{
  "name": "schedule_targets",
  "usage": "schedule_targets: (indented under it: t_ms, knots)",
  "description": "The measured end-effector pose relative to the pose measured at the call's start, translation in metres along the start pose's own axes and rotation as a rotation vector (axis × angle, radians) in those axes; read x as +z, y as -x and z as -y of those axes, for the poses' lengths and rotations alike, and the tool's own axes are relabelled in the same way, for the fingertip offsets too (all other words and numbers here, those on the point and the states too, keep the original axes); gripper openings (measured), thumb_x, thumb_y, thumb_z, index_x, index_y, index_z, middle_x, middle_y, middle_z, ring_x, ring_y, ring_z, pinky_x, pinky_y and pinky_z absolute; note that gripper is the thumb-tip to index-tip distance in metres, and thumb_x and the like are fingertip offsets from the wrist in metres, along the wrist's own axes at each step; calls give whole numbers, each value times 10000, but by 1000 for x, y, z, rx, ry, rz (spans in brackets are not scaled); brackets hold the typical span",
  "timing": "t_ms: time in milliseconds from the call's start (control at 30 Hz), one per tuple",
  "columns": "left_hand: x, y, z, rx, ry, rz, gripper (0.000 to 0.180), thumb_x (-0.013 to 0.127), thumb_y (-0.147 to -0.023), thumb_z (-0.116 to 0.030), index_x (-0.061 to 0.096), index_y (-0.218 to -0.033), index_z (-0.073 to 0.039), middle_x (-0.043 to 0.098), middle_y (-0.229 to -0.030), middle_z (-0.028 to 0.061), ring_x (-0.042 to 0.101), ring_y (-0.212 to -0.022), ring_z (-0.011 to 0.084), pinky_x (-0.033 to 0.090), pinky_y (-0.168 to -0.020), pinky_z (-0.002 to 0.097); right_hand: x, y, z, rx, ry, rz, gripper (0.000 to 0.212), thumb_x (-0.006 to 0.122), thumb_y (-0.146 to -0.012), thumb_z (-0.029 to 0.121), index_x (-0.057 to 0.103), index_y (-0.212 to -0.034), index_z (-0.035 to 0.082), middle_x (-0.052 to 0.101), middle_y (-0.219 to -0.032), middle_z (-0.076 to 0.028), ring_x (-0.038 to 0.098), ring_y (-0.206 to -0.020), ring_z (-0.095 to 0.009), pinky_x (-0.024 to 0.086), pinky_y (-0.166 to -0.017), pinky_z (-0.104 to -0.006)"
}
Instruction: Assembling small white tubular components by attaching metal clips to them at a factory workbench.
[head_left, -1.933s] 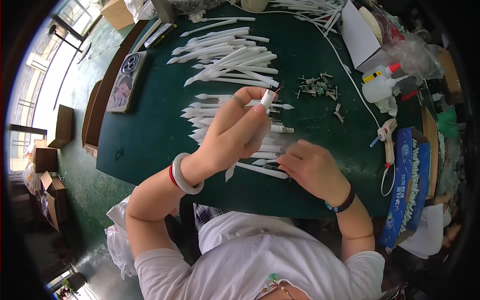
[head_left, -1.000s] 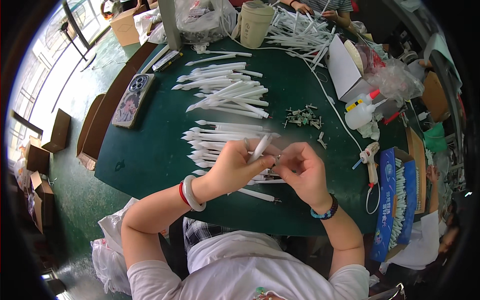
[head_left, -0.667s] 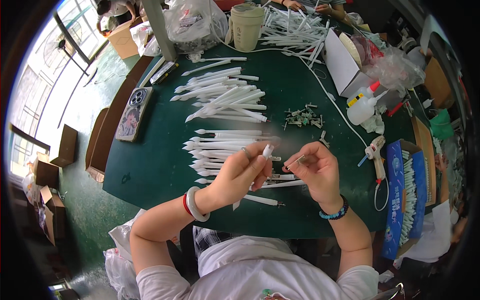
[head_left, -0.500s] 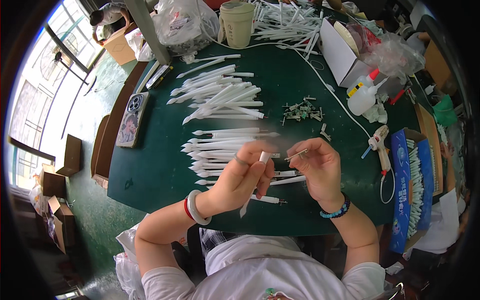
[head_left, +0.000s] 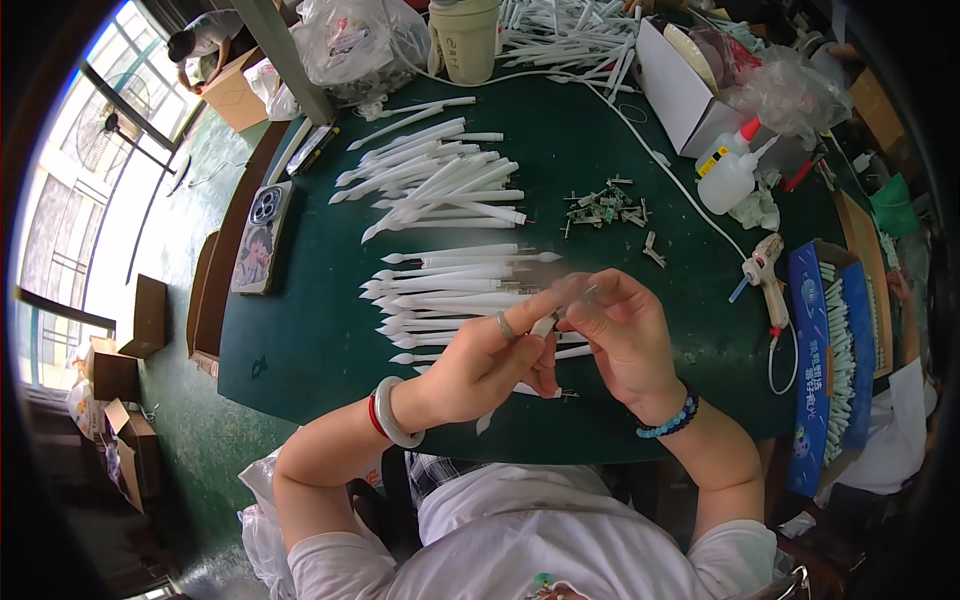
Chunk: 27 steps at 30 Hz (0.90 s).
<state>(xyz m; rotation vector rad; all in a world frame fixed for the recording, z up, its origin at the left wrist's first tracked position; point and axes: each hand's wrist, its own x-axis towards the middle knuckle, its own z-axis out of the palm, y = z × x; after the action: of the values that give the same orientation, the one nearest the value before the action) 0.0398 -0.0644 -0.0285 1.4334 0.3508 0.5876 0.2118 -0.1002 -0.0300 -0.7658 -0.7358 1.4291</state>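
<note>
My left hand (head_left: 470, 365) is closed around a white electronic taper candle (head_left: 543, 326). The candle's open end points up to the right, and its pointed tip shows below my palm. Against that end, my right hand (head_left: 630, 345) pinches a small circuit board, mostly hidden by fingers and blurred. Just beyond my hands lies a row of white candles (head_left: 440, 284), some with bits of circuitry at their right ends. A looser heap of similar candles (head_left: 440, 185) is farther off. Small green circuit boards (head_left: 603, 207) sit in a pile beyond my right hand, with one board (head_left: 653, 250) apart.
At right are a hot glue gun (head_left: 765, 275), a white squeeze bottle (head_left: 730, 185) and a blue box (head_left: 805, 400) of white sticks. A phone (head_left: 262, 240) lies at left. A cup (head_left: 466, 40) and more white sticks (head_left: 570, 40) stand far back. A white cable (head_left: 690, 195) crosses the table.
My right hand has moved left with the circuit board, bringing it from apart to the candle's open end. My left hand stays closed on the candle. The view has shifted slightly.
</note>
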Motion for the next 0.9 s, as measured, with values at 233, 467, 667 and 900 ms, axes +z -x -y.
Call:
schedule_targets:
  t_ms: [233,467,667,900]
  knots:
    - [3,0,-1,53,-84,-53,529,322,-870,59,223,-1366,-95,527,-760,73,582,-611,130,492,-593,253,-3,-1,2,-22,70,37,154,638,-777,-16,544,-897,5,647,-872,-127,624,-808,-139,505,-738,-256]
    - [2,4,10,106,44,-81,270,311,-893,48,314,-1141,-58,502,-899,117,608,-660,147,516,-600,232,-1,-1,1,-97,176,40,138,629,-792,3,529,-888,-4,647,-902,-156,629,-814,-144,508,-735,-247]
    - [-1,3,9,113,-19,-12,293,290,-898,39,297,-1178,-46,494,-914,118,608,-664,144,514,-593,230,-2,-2,5,-74,177,71,133,619,-799,-2,532,-900,-6,647,-902,-151,627,-803,-129,506,-734,-243]
    - [0,5,6,110,15,7,334,288,-894,45,276,-1213,-52,486,-937,125,606,-670,144,513,-591,230,-12,-6,11,53,114,171,158,618,-807,17,532,-937,-7,645,-900,-109,609,-808,-95,492,-716,-213]
